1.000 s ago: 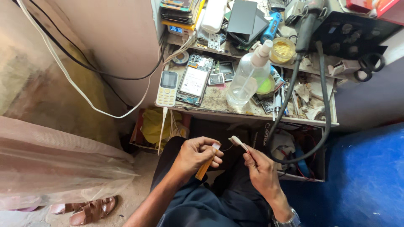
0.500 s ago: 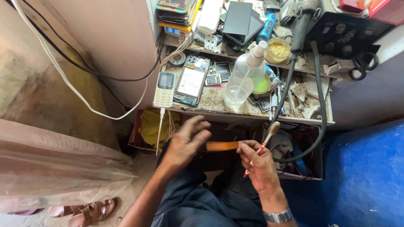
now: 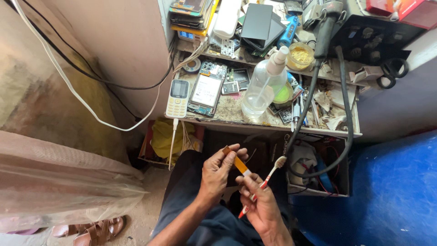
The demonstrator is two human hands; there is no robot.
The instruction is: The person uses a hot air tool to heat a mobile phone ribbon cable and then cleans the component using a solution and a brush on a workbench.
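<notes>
Below, left hand (image 3: 218, 171) pinches thin orange flex strip (image 3: 236, 162) over lap; right hand (image 3: 259, 200) grips red-white toothbrush (image 3: 263, 184). Clear plastic spray bottle (image 3: 261, 89) holds clear liquid on cluttered bench (image 3: 236, 111); small round tub (image 3: 300, 55) holds yellow paste.

My phone repair stall, cramped. Bench (image 3: 236, 119) in front of me is littered with an opened phone (image 3: 206, 93), keypad phone (image 3: 177, 98), circuit boards (image 3: 240, 82), stacked handsets (image 3: 193, 12), scissors (image 3: 390, 73). Cables (image 3: 104, 82) hang along the wall.

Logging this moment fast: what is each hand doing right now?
Left hand: closed, pinching one end of a thin orange flat strip.
Right hand: closed on a red-and-white plastic toothbrush, fingertips also at the strip's other end.
</notes>
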